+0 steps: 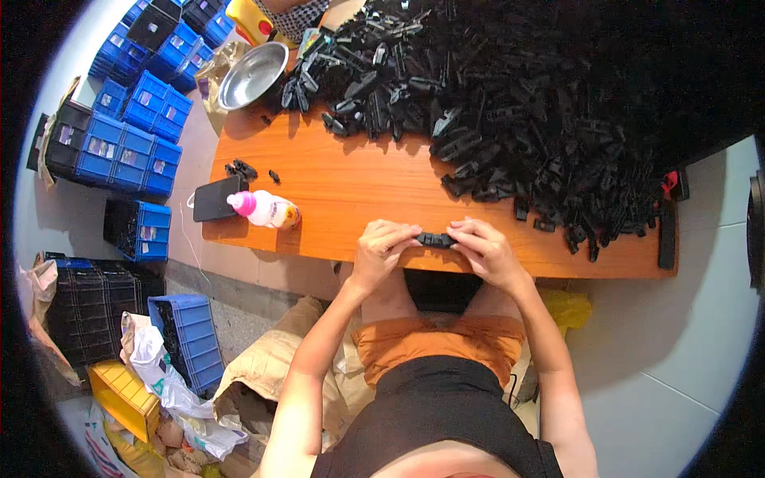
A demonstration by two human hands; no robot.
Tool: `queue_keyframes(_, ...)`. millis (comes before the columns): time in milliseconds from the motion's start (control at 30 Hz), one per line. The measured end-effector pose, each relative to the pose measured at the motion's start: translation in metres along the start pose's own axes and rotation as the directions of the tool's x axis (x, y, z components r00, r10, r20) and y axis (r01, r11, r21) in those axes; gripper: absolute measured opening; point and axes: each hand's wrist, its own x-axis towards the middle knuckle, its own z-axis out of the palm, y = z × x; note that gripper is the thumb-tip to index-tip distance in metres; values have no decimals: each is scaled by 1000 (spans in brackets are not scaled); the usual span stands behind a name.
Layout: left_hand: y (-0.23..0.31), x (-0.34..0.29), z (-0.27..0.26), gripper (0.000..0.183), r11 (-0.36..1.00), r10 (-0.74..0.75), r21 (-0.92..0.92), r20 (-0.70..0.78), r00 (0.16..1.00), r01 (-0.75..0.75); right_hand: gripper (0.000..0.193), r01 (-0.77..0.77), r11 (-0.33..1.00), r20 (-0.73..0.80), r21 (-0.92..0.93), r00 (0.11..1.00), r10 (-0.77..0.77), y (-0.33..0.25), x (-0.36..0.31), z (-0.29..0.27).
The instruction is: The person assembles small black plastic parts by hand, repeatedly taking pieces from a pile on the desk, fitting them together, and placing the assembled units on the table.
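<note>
A small black plastic part (435,240) is held level over the front edge of the wooden table (358,187). My left hand (384,253) pinches its left end between thumb and fingers. At its right end, my right hand (486,251) grips it the same way. The middle of the part shows between my fingertips, with notches along it; finer detail is too small to tell. Beyond my hands, a large heap of black plastic parts (550,135) covers the back and right of the table.
Left on the table stand a white bottle with a pink cap (267,209), a black flat box (219,199) and a few loose parts (241,170). A metal bowl (253,76) sits at the far left edge. Blue crates (119,151) and a sack (271,350) lie left of me.
</note>
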Motion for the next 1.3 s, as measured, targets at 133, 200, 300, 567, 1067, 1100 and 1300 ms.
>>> queue_keyframes(133,-2,4,0,23,1000,16,-3,4,1000,-16,32,-40,997,-13,60,999,40,-6,6,-9)
queue_keyframes(200,-5,4,0,23,1000,7,-11,18,1000,-7,32,-54,995,-10,85,998,55,-5,7,-11)
queue_keyframes(300,-5,3,-1,24,1000,3,-3,37,999,-2,33,12,999,1,35,1000,-12,-5,7,-7)
queue_keyframes(567,-3,2,-2,20,1000,8,-24,62,998,-6,30,16,999,-17,-45,1000,-17,-7,4,-2)
queue_keyframes(1067,-38,61,-25,13,995,-87,-43,22,996,88,28,101,994,211,-29,973,-92,-31,-26,-28)
queue_keyframes(1100,-60,77,-31,28,989,-63,125,-144,988,81,31,86,996,229,-22,970,-79,-36,-27,-33)
queue_keyframes(1300,-89,175,-35,70,821,-212,474,-267,940,319,34,-204,971,6,123,979,205,-27,-34,-23)
